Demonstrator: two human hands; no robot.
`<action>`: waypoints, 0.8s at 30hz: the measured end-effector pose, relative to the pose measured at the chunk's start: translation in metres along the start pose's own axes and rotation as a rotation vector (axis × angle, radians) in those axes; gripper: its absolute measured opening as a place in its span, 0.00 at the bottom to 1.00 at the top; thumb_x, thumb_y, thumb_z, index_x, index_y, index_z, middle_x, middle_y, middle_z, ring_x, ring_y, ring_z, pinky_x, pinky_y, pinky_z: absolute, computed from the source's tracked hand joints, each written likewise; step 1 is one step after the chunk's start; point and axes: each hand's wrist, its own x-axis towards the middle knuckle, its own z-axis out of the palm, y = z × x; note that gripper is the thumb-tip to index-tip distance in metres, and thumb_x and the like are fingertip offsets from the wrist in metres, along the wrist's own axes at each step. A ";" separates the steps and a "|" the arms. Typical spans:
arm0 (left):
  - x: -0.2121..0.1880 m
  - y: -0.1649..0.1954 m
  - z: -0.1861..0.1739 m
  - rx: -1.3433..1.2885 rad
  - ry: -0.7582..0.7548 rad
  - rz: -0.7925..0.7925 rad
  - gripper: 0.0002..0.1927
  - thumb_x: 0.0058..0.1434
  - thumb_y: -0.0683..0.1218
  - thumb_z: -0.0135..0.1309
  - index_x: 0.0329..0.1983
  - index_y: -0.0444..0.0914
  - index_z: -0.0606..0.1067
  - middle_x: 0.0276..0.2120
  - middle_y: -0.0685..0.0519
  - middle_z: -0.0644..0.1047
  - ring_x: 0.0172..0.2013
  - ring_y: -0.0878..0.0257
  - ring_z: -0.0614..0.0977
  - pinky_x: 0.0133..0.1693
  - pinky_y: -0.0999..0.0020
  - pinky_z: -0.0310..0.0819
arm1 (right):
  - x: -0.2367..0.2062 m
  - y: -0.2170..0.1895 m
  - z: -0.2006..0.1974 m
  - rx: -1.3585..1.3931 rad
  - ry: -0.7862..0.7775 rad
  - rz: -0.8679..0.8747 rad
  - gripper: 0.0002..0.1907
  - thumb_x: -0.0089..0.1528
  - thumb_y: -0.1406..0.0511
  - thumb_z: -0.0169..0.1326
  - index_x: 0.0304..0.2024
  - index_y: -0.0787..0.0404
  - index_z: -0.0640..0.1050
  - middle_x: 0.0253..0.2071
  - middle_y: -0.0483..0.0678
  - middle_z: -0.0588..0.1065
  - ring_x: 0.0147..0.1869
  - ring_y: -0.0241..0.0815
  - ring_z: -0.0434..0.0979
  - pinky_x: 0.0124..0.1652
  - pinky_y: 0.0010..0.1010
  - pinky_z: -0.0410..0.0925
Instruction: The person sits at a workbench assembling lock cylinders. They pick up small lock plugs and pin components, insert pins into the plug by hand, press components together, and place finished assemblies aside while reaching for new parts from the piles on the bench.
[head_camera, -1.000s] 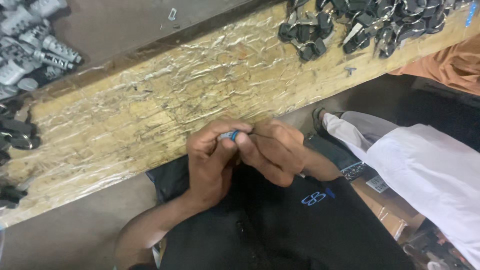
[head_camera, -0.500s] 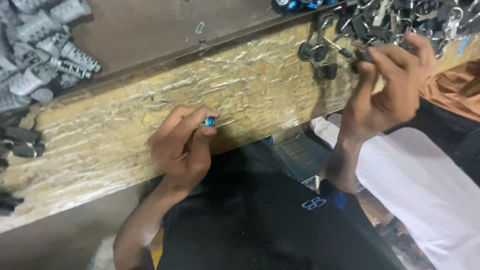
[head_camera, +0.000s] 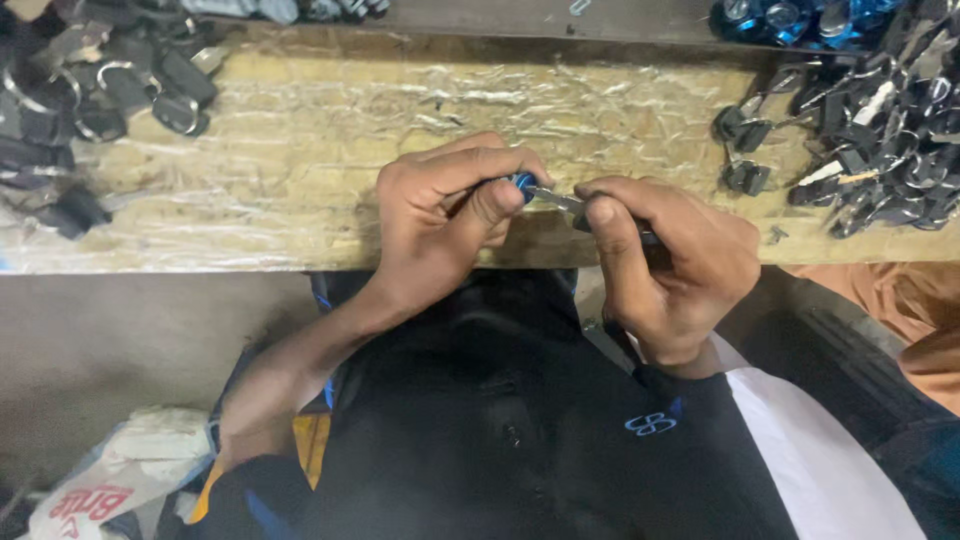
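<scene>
Back from the heap of dark pieces (head_camera: 880, 120) at the far right, the right hand (head_camera: 665, 265) now meets the left hand (head_camera: 445, 215) over the near edge of the worktop (head_camera: 300, 180).

Left fingers (head_camera: 495, 205) pinch a small blue piece (head_camera: 524, 182); right fingers clench a dark piece (head_camera: 640, 235) whose metal blade (head_camera: 556, 199) points at it, seemingly to line the two up. Another dark heap (head_camera: 90, 100) lies far left.

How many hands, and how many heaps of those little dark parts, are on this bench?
Hands: 2, left hand and right hand, together holding a small blue-tipped metal piece
Heaps of dark parts: 2, left heap, right heap
Total: 4
</scene>
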 end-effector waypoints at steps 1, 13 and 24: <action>0.000 0.002 -0.003 0.162 -0.009 0.064 0.10 0.76 0.43 0.57 0.51 0.29 0.79 0.33 0.52 0.76 0.27 0.72 0.72 0.28 0.76 0.64 | 0.001 -0.003 -0.004 -0.120 -0.055 -0.054 0.02 0.71 0.73 0.59 0.46 0.68 0.80 0.33 0.52 0.75 0.28 0.41 0.74 0.31 0.30 0.65; -0.002 0.006 0.021 0.859 0.174 0.280 0.09 0.66 0.36 0.57 0.49 0.34 0.76 0.37 0.47 0.76 0.34 0.51 0.82 0.35 0.60 0.75 | 0.020 0.022 0.044 -0.148 -0.028 -0.203 0.03 0.67 0.75 0.57 0.39 0.65 0.76 0.30 0.53 0.74 0.30 0.52 0.76 0.32 0.39 0.67; 0.023 -0.003 0.009 1.024 0.128 0.297 0.19 0.60 0.35 0.59 0.55 0.37 0.77 0.49 0.48 0.76 0.35 0.50 0.83 0.36 0.58 0.78 | 0.144 0.087 -0.061 -0.692 0.278 -0.161 0.05 0.73 0.71 0.61 0.41 0.65 0.80 0.39 0.51 0.79 0.40 0.45 0.80 0.39 0.32 0.71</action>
